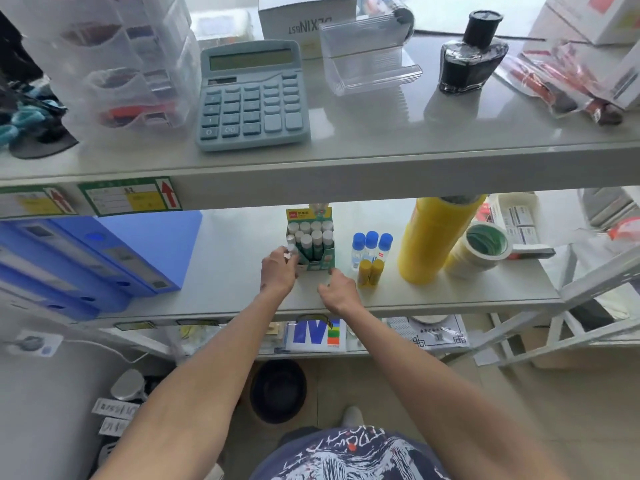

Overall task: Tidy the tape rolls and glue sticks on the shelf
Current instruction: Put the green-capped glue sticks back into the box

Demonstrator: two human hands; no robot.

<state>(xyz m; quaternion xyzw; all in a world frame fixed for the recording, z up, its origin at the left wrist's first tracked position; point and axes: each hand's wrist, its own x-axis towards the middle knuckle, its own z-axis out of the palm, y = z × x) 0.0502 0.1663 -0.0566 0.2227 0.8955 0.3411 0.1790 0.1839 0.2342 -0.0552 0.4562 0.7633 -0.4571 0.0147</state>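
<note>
A green display box [313, 244] full of white-capped glue sticks stands on the middle shelf [228, 251]. My left hand [278, 270] is at the box's front left corner, fingers closed on one white-capped glue stick [292, 249]. My right hand [337, 289] touches the box's front right corner with fingers spread. To the right stand three blue-capped glue bottles [371, 245] and two yellow glue sticks [370, 271]. Further right stands a tall stack of yellow tape rolls [433, 237], with cream tape rolls [479, 252] leaning beside it.
Blue file boxes [104, 258] fill the shelf's left side. Small white boxes [523, 223] sit at the far right. The upper shelf carries a calculator [251, 95], a clear holder [367, 60], an ink bottle [472, 53] and plastic drawers [114, 60]. A black bin [278, 391] stands on the floor.
</note>
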